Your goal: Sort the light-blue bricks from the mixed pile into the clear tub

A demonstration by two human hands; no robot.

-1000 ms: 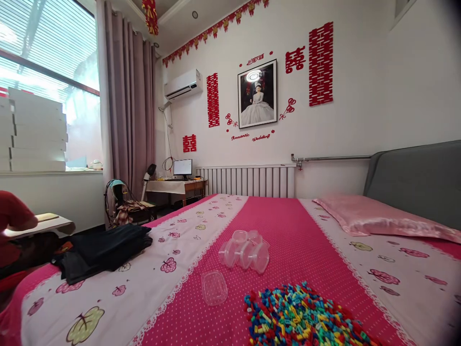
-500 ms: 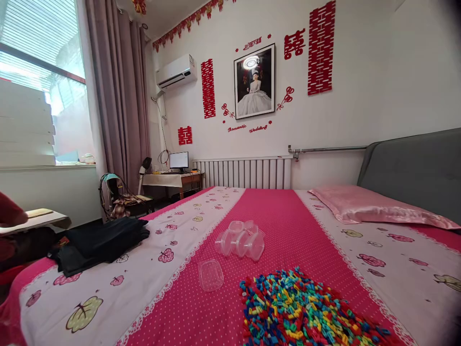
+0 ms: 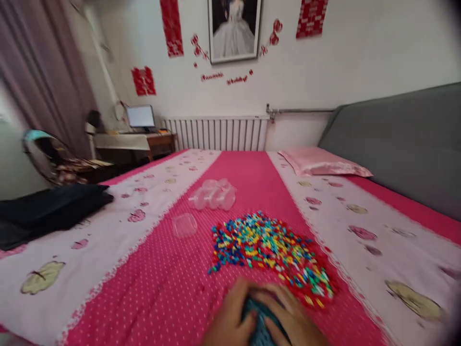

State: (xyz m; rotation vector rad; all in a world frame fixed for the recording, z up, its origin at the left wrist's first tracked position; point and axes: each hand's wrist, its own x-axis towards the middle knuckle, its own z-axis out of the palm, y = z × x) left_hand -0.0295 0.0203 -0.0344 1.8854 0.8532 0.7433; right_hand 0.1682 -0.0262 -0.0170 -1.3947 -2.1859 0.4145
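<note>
At the bottom of the head view my left hand [image 3: 229, 315] and my right hand [image 3: 293, 312] are close together, blurred by motion. Their fingers curl around a dark teal patterned thing [image 3: 262, 321] between them; its kind I cannot make out. Just beyond the hands, a wide pile of small plastic building pieces [image 3: 266, 245] in red, blue, green, yellow and white lies spread on the bed. Behind the pile, several clear plastic boxes [image 3: 213, 194] lie in a cluster. A single clear lid or shallow box [image 3: 185, 225] lies apart to their left.
The bed has a pink and white patterned sheet [image 3: 144, 288]. Dark folded clothes [image 3: 54, 206] lie at its left edge. A pink pillow [image 3: 324, 162] rests by the grey headboard [image 3: 396, 144]. Beyond stand a radiator [image 3: 216, 134], a desk with a monitor [image 3: 140, 117], and a chair.
My view has tilted down and swung right, closer over the pile. Both hands now show at the bottom around the teal thing. The pile and boxes appear unmoved on the bed.
</note>
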